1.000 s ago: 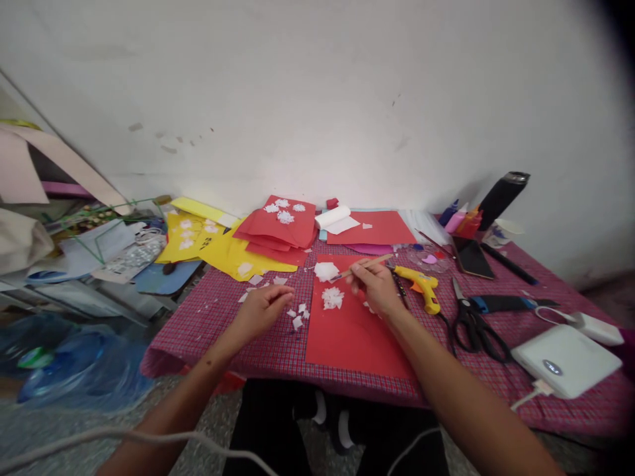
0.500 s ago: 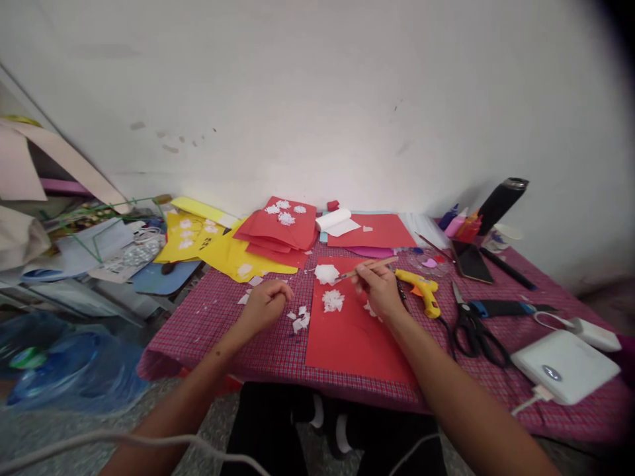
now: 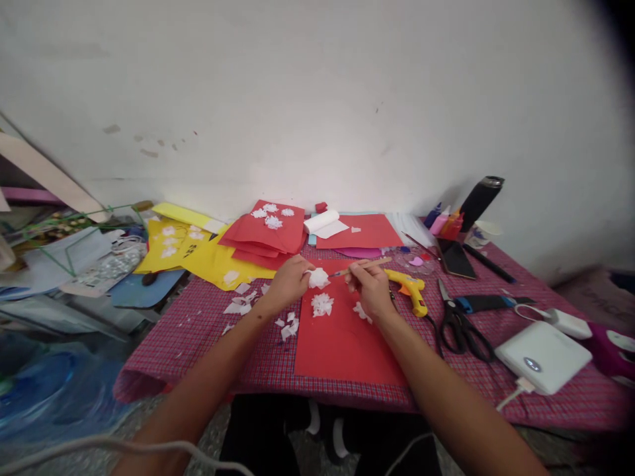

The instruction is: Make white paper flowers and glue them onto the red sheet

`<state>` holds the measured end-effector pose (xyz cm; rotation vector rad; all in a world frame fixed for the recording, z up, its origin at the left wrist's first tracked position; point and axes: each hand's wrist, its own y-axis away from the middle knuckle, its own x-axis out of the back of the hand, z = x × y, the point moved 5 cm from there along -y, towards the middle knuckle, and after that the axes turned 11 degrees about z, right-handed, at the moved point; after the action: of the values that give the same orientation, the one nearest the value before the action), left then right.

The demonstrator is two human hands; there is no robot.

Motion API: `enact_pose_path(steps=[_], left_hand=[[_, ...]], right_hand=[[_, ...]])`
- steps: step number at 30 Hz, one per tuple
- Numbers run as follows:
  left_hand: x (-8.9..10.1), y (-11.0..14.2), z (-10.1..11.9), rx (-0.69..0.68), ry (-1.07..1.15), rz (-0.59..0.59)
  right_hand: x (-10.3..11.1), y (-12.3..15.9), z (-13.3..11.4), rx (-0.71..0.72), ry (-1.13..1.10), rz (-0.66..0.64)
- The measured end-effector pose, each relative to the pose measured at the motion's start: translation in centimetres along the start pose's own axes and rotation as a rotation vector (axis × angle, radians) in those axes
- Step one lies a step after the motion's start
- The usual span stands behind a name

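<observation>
My left hand (image 3: 292,283) is closed, its fingertips pinched at the left edge of a white paper flower (image 3: 319,278) on a red sheet (image 3: 342,350). In my right hand (image 3: 368,283) is a slim wooden stick (image 3: 378,262) with a dark tip, held like a pen. The tip points at the flower's right side; whether it touches cannot be made out. Below lies a second, ruffled white paper flower (image 3: 322,305). Another white paper flower (image 3: 362,312) is partly covered by my right wrist. Torn white paper scraps (image 3: 288,327) lie left of the sheet.
Right of the sheet are a yellow glue gun (image 3: 409,291), black scissors (image 3: 464,330), a blue-black knife (image 3: 483,303), a phone (image 3: 455,258) and a white box (image 3: 543,357). Behind lie red papers (image 3: 268,231) with white flowers, a white roll (image 3: 321,222) and yellow paper (image 3: 218,261).
My left hand has moved right and forward from the scraps to the flower's edge. The right hand stays by the flower with the stick. The view has turned slightly right.
</observation>
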<state>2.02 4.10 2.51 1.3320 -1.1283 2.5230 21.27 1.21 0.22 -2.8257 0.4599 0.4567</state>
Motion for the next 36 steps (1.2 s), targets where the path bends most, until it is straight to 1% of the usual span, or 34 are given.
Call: enact_pose_path(steps=[4,7,11,14,22,29,31,34,36], left_hand=[[-0.8,-1.3,-0.5,0.03,-0.004,-0.031],[-1.3,-2.0,-0.8,0.078,0.018,-0.045],[-2.2,-2.2,-1.4,0.172,0.072,-0.052],[-2.4,-2.3,-1.8,0.247,0.14,-0.025],[-1.0,-2.0,-2.4,0.372,0.35,0.074],[-0.2,-1.2,-2.0,0.469,0.432,0.164],[0.2,-1.0,-1.7,0.478,0.45,0.213],[1.0,-0.4,-1.2,0.473,0.462,0.281],[1.5,-0.1,-0.8,0.453,0.46,0.311]], right_hand=[[0.2,-0.1,-0.1,0.013,0.011,0.037],[0.2,-0.1,-0.1,0.01,0.027,0.045],[0.1,0.0,-0.1,0.01,0.028,0.04],[0.1,-0.1,0.0,0.006,0.029,0.045],[0.0,-0.1,0.1,0.015,0.01,0.031],[-0.7,0.4,0.0,0.045,0.096,-0.058],[-0.7,0.9,-0.1,0.077,0.128,-0.07],[-0.7,1.5,-0.6,0.176,0.221,-0.087],[-0.8,1.6,-0.9,0.206,0.268,-0.072]])
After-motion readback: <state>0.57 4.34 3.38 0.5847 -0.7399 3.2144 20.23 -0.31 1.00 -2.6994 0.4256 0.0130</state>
